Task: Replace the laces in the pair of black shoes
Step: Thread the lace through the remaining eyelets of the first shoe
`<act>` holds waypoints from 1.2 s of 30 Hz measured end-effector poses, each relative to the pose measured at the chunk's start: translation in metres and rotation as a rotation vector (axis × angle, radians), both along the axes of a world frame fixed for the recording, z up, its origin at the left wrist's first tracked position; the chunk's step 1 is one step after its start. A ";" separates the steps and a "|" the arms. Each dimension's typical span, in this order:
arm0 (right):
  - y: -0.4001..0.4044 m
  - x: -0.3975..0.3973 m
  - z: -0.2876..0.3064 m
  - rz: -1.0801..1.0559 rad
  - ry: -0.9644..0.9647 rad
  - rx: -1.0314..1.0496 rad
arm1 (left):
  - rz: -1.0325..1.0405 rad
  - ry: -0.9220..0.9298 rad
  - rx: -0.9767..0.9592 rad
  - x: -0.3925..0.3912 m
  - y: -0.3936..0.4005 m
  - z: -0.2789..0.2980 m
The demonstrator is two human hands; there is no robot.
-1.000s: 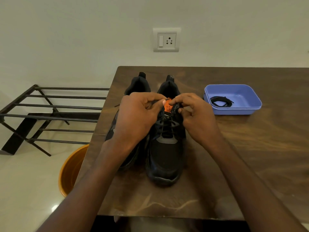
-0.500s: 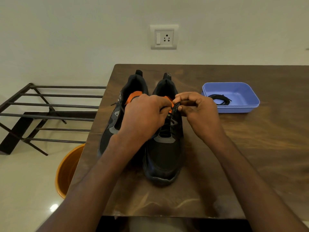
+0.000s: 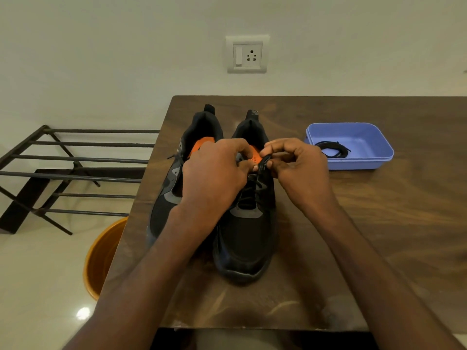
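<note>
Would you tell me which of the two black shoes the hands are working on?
The right-hand shoe, nearer the blue tray: both hands pinch its lace at the top eyelets. The left-hand shoe lies untouched.

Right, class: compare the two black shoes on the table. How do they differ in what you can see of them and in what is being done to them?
The right-hand shoe has both hands at its top laces, the left hand and right hand pinching there; the left-hand shoe is not being worked on. The right-hand shoe shows its whole toe, while the left-hand shoe is partly hidden behind the left forearm. Both are black with orange inside, toes toward the camera.
</note>
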State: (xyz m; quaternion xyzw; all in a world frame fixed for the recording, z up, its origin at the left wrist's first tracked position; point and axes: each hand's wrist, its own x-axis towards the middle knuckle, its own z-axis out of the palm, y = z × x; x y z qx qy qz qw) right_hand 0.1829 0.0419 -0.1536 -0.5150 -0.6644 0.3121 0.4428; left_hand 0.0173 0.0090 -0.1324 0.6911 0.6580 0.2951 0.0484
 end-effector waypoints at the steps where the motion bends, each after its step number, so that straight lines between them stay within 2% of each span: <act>1: -0.001 -0.001 0.000 -0.010 -0.010 0.007 | -0.019 -0.006 0.020 0.001 -0.001 -0.001; 8: -0.006 -0.008 0.000 -0.133 -0.076 0.048 | -0.152 -0.199 -0.034 0.001 -0.001 -0.007; 13: -0.007 -0.010 0.003 -0.137 -0.150 0.038 | -0.208 -0.167 -0.071 -0.002 -0.004 -0.005; 15: -0.006 -0.006 0.005 -0.097 -0.063 -0.043 | -0.226 -0.144 -0.056 -0.006 -0.007 -0.005; 17: -0.006 -0.001 0.007 -0.079 0.055 -0.160 | -0.177 -0.011 0.033 -0.011 -0.008 -0.004; 19: -0.009 0.005 0.012 -0.077 0.093 -0.204 | -0.098 0.014 0.076 -0.019 -0.006 -0.001; 22: -0.015 0.013 0.017 0.013 0.008 -0.227 | -0.072 -0.077 -0.014 -0.032 -0.002 0.000; 24: -0.017 0.013 0.019 0.072 -0.041 -0.250 | -0.120 -0.045 -0.066 -0.037 -0.001 -0.002; 30: -0.016 0.004 0.016 0.026 -0.187 -0.233 | -0.211 -0.024 -0.104 -0.040 -0.001 -0.010; 31: -0.015 0.004 0.016 0.014 -0.149 -0.240 | -0.191 -0.022 -0.103 -0.039 0.000 -0.010; 33: -0.013 0.008 0.023 -0.031 0.094 -0.297 | -0.165 -0.034 -0.079 -0.037 0.000 -0.011; 35: -0.009 0.017 0.032 -0.174 0.414 -0.327 | -0.178 -0.079 -0.066 -0.038 0.003 -0.012; 36: -0.006 0.024 0.033 -0.279 0.472 -0.278 | -0.190 -0.098 -0.065 -0.039 0.003 -0.013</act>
